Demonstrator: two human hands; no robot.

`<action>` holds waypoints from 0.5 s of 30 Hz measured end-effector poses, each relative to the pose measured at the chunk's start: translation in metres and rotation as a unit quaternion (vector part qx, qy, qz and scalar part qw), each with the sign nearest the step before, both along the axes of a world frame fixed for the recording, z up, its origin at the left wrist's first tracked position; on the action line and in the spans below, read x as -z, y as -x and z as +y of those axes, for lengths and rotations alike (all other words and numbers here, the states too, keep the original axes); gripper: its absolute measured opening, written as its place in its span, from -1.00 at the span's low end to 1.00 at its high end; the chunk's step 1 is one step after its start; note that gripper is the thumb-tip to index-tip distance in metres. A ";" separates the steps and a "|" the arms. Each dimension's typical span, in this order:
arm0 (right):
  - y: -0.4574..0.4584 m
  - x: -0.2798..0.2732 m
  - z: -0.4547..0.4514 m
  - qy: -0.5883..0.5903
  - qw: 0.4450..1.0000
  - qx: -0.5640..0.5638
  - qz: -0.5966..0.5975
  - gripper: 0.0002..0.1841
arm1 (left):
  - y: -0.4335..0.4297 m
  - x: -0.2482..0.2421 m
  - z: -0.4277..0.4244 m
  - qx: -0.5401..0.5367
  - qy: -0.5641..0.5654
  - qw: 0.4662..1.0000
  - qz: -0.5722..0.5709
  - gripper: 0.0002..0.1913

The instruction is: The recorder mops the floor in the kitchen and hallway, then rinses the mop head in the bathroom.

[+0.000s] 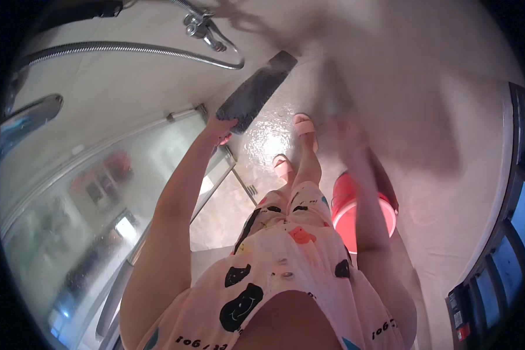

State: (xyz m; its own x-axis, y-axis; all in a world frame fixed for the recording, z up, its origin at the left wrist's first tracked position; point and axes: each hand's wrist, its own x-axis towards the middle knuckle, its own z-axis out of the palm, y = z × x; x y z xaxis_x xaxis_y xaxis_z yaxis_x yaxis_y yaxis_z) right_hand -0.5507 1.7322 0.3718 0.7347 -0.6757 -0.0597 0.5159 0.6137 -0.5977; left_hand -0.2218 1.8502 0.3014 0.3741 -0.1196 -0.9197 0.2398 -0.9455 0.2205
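My left hand (223, 126) grips the near end of a long, dark grey textile pad (258, 92), which looks wet. The pad slants away over the wet floor (271, 135), towards the wall. Motion blur smears my right hand (350, 133), which is raised in front of the wall on the right. A grey streak beyond its fingers may be a shadow or a held thing; I cannot tell which. Under my right forearm stands a red plastic bucket (345, 227), partly hidden by the arm.
A glass shower door (157, 144) with a metal frame runs along the left. Above it are a chrome shower valve (197, 28) and a flexible metal hose (127, 46). My feet, in pink slippers (305, 124), stand on the wet floor. A dark-framed window (503, 258) is at the right.
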 end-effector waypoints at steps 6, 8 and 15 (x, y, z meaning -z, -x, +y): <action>-0.116 0.042 0.072 0.382 0.835 -0.197 0.343 -0.74 | 0.035 -0.090 0.045 0.005 -0.054 0.997 -0.055 -0.72; -0.106 0.065 0.078 0.368 0.846 -0.207 0.324 -0.73 | 0.054 -0.110 0.044 -0.035 -0.031 0.999 -0.010 -0.74; -0.108 0.082 0.064 0.383 0.788 -0.317 0.364 -0.83 | 0.072 -0.160 0.103 -0.048 -0.059 0.997 -0.020 -0.74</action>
State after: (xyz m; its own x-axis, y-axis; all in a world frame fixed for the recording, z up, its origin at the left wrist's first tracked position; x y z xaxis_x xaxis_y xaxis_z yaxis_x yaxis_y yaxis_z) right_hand -0.4432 1.7959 0.2893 0.8984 -0.2290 -0.3746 -0.3997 -0.0735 -0.9137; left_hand -0.2935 1.9535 0.4613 0.4151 0.0268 -0.9094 0.3228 -0.9389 0.1197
